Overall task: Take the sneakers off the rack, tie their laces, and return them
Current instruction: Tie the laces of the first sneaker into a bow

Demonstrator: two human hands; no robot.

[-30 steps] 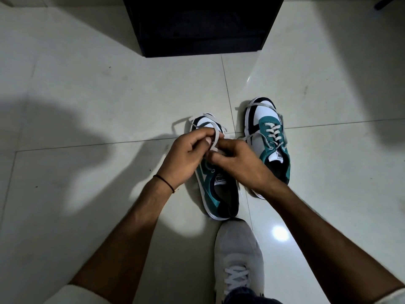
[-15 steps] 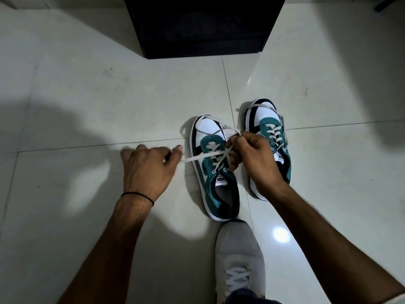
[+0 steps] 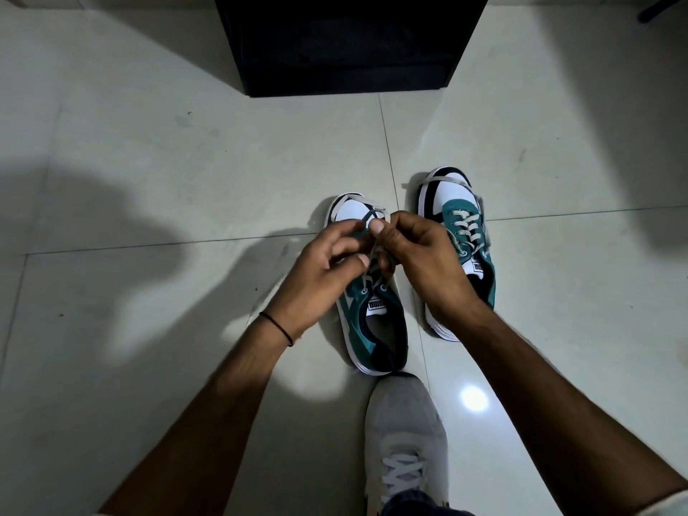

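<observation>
Below, in the head view, two teal, white and black sneakers are seen standing side by side on a pale tiled floor (image 3: 156, 173), toes pointed toward a dark rack (image 3: 350, 42) at the top of the frame. The left sneaker (image 3: 372, 322) is set just ahead of a grey shoe (image 3: 405, 433) worn on the person's foot, and the right sneaker (image 3: 465, 232) is partly covered by the right forearm. Both hands are brought together over the tongue of the left sneaker. The left hand (image 3: 316, 270) is curled, with thumb and fingers pinched on the white laces (image 3: 368, 221); a thin black band (image 3: 277, 327) is worn at its wrist. The right hand (image 3: 424, 255) is likewise closed on the laces, its thumb pressed against the crossing strands. A loop of lace is laid across the white toe cap beyond the fingers. The right sneaker's laces are threaded, with a loose end draped over its toe. A bright light spot (image 3: 473, 398) is reflected on the tile.
</observation>
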